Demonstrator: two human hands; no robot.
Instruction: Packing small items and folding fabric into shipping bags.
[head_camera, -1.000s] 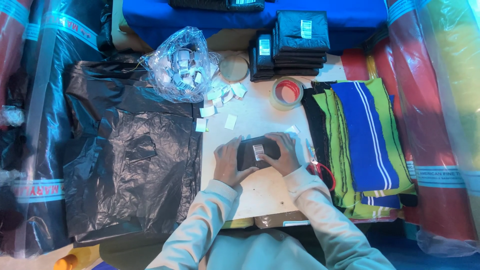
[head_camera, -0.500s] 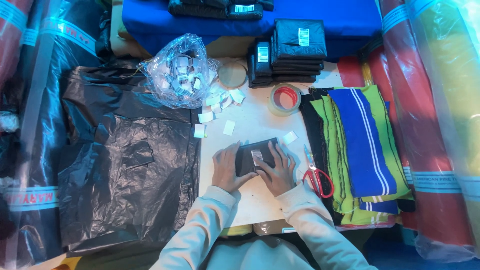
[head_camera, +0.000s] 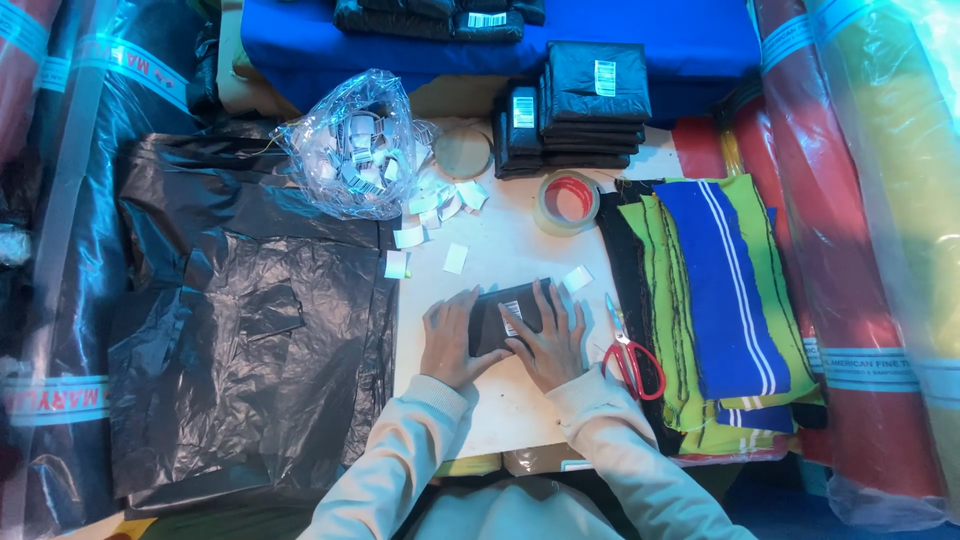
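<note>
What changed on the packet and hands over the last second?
Little moved. Both hands stayed pressed on the black packet: the left hand on its left end, the right hand flattened over the white label. Nothing was picked up or released. The red-handled scissors, tape roll and loose labels kept their places.

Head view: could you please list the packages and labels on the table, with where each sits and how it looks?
Black packet: table centre, flat under left hand and right hand, small white label on top.
Stacked packets: far side, black, rectangular, each with a white label.
Loose labels: scattered before the bag, small white slips.
Clear bag: far left, crumpled, holding more white labels.
Tape roll: right of the labels, round, red core.
</note>
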